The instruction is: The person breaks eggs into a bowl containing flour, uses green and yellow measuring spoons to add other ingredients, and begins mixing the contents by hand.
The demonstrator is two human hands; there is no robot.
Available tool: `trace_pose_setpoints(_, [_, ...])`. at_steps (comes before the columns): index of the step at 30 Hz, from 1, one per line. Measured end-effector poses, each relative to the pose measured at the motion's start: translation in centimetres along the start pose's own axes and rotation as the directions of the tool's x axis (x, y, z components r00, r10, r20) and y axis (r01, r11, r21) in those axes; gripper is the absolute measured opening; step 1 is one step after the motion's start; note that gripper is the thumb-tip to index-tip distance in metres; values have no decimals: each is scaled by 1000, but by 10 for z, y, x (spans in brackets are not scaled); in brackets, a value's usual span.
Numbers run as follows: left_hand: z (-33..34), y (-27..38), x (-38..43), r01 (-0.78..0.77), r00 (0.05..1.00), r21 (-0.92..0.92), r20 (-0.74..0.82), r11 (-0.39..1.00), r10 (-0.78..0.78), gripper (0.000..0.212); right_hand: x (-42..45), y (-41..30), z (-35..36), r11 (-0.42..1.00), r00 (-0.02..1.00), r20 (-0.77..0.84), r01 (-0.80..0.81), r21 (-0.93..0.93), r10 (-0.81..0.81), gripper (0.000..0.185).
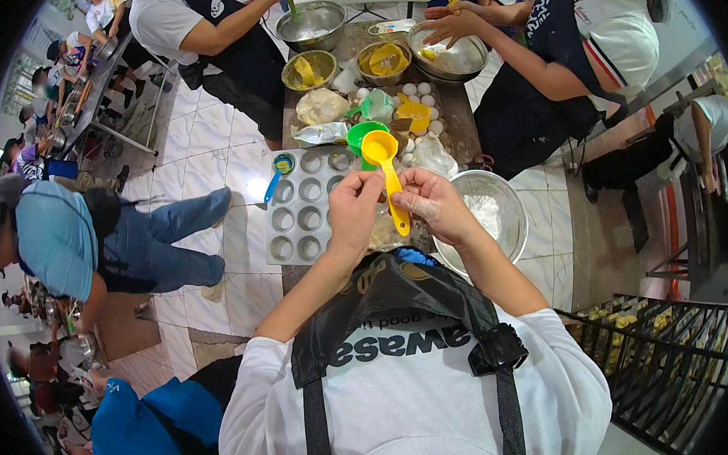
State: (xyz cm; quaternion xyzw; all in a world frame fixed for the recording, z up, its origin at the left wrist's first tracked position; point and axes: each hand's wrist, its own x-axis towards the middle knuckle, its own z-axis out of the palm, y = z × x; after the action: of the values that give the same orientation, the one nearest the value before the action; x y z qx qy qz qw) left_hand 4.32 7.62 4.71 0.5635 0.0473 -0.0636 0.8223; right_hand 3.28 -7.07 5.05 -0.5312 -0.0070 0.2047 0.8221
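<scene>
My left hand [357, 205] and my right hand [431, 203] are raised close together over the near part of the table. My right fingers grip the handle of a yellow plastic measuring scoop [379, 147]. My left fingers pinch beside it, near a green measuring scoop [357, 134] whose handle runs down behind them. Left of my hands lies a metal muffin tin [294, 209], with a blue measuring spoon [273, 186] at its far left corner. A steel bowl [516, 237] with white powder [482, 213] stands at the right, partly behind my right forearm.
Eggs [423, 93], a yellow measuring cup [413, 115], plastic bags [322, 106] and a foil packet [323, 133] crowd the table [460, 103]. Beyond are steel bowls [310, 27]. Two people work at the far side; a person [58, 221] in light blue stands at the left.
</scene>
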Motion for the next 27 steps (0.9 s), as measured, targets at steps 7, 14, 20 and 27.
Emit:
trace_pose_setpoints(7, [1, -2, -1, -18, 1000, 4, -11, 1000, 18, 12, -2, -2, 3, 1000, 1000, -23, 18, 16, -18, 18])
trace_pose_setpoints(14, [0, -3, -3, -14, 1000, -24, -15, 1000, 14, 11, -3, 1, 0, 1000, 1000, 21, 6, -21, -6, 18])
trace_pose_setpoints(20, [-1, -5, -6, -27, 999, -5, -28, 1000, 27, 10, -4, 6, -1, 1000, 999, 45, 10, -13, -9, 17])
trace_pose_setpoints(27, [-1, -3, -11, -35, 999, -3, -30, 999, 35, 11, -7, 5, 1, 998, 999, 46, 21, -55, -18, 18])
